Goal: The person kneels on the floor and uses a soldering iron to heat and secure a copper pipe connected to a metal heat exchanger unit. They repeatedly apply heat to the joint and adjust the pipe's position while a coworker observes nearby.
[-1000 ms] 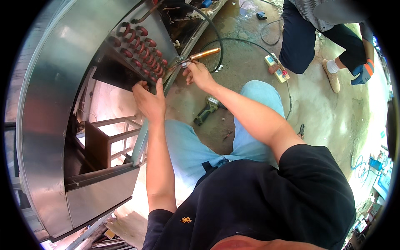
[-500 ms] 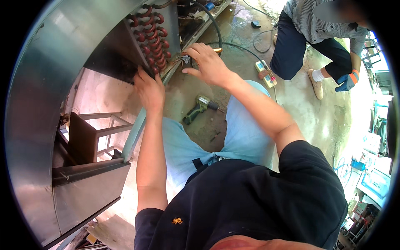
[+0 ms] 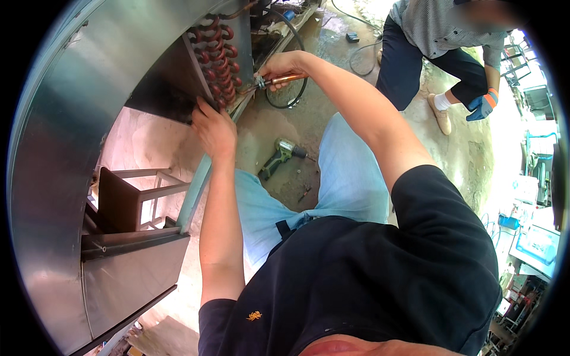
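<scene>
A bank of reddish copper coil bends [image 3: 218, 62] stands against a dark metal end plate [image 3: 199, 65] in the steel cabinet. My left hand [image 3: 215, 130] grips the lower edge of that plate, its fingertips partly hidden behind it. Just right of the coil, my right hand [image 3: 285, 66] is closed around a copper tube [image 3: 290, 78], which sticks out to the right below the fingers. At the tube's left end, a silver metal fitting [image 3: 260, 82] sits close to the cabinet frame. The palm hides part of the grip.
A green and black cordless drill [image 3: 282, 158] lies on the floor between my knees. A black hose [image 3: 304, 44] loops behind my right hand. At far right a person crouches, wearing a blue and orange glove [image 3: 483, 105]. A metal-framed stool [image 3: 139, 193] stands beyond the cabinet's edge.
My right hand has gone from spread fingers to closed around the copper tube, with its elbow raised. My left hand keeps its hold on the plate. The whole view has shifted slightly.
</scene>
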A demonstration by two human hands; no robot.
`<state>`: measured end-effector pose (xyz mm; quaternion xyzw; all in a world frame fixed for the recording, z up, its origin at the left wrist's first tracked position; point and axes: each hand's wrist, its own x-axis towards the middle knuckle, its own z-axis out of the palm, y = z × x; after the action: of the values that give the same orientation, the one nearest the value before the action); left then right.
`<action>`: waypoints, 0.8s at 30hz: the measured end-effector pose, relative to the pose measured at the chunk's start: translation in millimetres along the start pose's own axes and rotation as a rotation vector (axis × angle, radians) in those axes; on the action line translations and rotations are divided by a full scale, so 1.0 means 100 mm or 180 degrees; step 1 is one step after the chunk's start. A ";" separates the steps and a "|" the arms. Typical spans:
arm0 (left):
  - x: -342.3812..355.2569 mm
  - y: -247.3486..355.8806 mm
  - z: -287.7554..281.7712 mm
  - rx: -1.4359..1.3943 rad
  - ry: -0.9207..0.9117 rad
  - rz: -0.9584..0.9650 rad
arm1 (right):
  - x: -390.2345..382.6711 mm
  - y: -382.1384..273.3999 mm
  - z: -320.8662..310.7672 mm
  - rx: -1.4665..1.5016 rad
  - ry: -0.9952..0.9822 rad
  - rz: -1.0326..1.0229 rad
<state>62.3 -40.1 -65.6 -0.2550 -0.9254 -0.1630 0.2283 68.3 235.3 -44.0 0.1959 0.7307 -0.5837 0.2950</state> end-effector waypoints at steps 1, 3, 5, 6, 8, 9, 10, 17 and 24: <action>0.00 0.01 0.00 0.0015 0.0013 0.0024 | 0.00 0.00 -0.02 0.0006 0.0008 0.0096; 0.01 0.03 0.00 0.0023 0.0040 0.0069 | -0.02 0.07 0.02 -0.0864 0.0832 -0.0361; 0.00 0.00 0.00 0.0071 0.0073 0.0070 | -0.12 0.19 0.29 -0.2632 0.2424 -0.1502; -0.01 -0.05 0.01 0.0109 0.0096 0.0049 | -0.31 0.17 0.52 -0.2067 0.2961 -0.2012; 0.01 -0.05 0.03 0.0119 0.0127 0.0049 | -0.52 0.40 0.88 -0.0054 0.2599 -0.1829; 0.01 -0.01 0.03 0.0108 0.0118 0.0055 | -0.54 0.57 1.02 0.1287 0.2030 -0.1500; -0.02 0.00 0.02 0.0133 0.0080 0.0083 | -0.49 0.66 1.10 0.1859 0.1793 -0.1418; 0.00 -0.01 0.02 0.0139 0.0140 0.0122 | 0.11 0.68 1.09 0.3992 0.0743 -0.2044; -0.01 -0.02 0.03 0.0245 0.0167 0.0126 | 0.18 0.70 1.10 0.2971 0.1423 -0.1854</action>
<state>60.3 -41.0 -69.3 -0.2599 -0.9194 -0.1294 0.2654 121.7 145.1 -123.3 0.2145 0.4648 -0.8448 -0.1558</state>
